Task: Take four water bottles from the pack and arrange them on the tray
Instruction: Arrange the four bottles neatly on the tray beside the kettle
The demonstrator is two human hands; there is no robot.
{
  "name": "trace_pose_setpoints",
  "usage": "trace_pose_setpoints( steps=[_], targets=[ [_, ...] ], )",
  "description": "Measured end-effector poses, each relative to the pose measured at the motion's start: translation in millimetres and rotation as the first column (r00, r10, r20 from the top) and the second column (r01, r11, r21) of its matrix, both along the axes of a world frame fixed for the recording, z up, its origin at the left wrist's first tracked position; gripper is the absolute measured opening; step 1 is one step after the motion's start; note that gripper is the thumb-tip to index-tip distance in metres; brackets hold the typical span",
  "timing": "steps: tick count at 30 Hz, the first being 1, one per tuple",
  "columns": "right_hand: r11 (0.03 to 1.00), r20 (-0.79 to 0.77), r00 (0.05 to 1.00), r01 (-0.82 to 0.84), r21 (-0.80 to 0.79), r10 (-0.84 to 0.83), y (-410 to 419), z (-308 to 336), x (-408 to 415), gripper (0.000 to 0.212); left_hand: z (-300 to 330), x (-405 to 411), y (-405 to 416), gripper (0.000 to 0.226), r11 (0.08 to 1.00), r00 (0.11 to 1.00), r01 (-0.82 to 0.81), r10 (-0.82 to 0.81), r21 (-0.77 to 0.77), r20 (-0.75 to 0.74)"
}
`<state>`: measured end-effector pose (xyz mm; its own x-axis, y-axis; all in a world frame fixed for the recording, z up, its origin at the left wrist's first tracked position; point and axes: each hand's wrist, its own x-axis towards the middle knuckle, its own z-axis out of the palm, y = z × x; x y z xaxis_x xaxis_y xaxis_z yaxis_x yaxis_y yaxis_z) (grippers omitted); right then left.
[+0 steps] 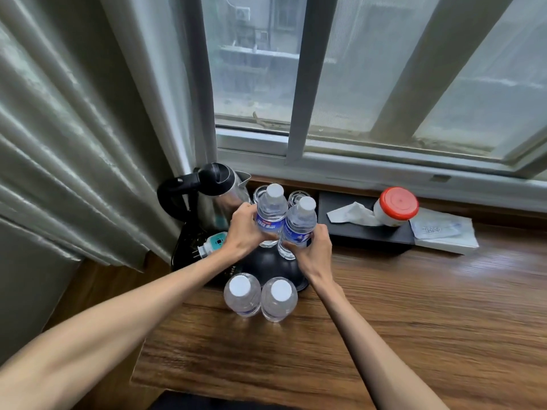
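My left hand (243,229) grips a clear water bottle (270,211) with a white cap and blue label. My right hand (315,251) grips a second such bottle (299,221) right beside it. Both bottles are upright, touching each other, over the black tray (189,247). Whether they rest on the tray or hang just above it, I cannot tell. Two more white-capped bottles (242,294) (279,298) stand side by side on the wooden table just in front of the tray. No pack is visible.
A steel kettle (219,193) with a black handle stands at the tray's back left. Two upturned glasses (297,196) sit behind the held bottles. A white plug (211,244) lies on the tray. A black tissue box (364,229), a red-lidded jar (395,207) and a folded paper lie to the right. Curtain hangs left.
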<state>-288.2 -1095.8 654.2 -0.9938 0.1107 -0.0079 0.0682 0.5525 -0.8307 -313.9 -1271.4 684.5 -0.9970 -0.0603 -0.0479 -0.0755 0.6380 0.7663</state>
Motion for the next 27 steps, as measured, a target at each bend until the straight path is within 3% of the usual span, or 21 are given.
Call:
trace_pose_setpoints(
  steps=[8, 13, 17, 22, 25, 27],
  targets=[
    [1.0, -0.033, 0.999, 0.01, -0.026, -0.011, 1, -3, -16, 0.043, -13, -12, 13, 0.035, 0.995, 0.995, -0.093, 0.095, -0.028, 0.043],
    [0.999, -0.033, 0.999, 0.005, -0.054, -0.007, -2, -9, -26, 0.051, -13, -9, 17, 0.05, 0.989, 0.989, -0.146, 0.146, 0.017, -0.004],
    [0.997, -0.054, 0.998, 0.023, -0.073, -0.027, -4, -13, -25, 0.056, -13, -9, 18, 0.068, 0.988, 0.988, -0.148, 0.146, 0.04, 0.041],
    [0.978, 0.046, 0.999, 0.038, -0.204, -0.029, 9, -6, -15, 0.092, -8, -5, 1, 0.087, 0.996, 0.994, -0.023, 0.013, 0.09, 0.106],
    [0.945, 0.022, 0.991, 0.132, -0.299, -0.131, 22, 17, 10, 0.068, -4, 7, -18, 0.08, 0.975, 0.97, -0.003, -0.051, 0.221, 0.237],
    [0.926, -0.006, 0.99, 0.131, -0.355, -0.142, 30, 28, 34, 0.05, 0, 23, -36, 0.065, 0.958, 0.972, -0.074, 0.006, 0.277, 0.236]
  ],
)
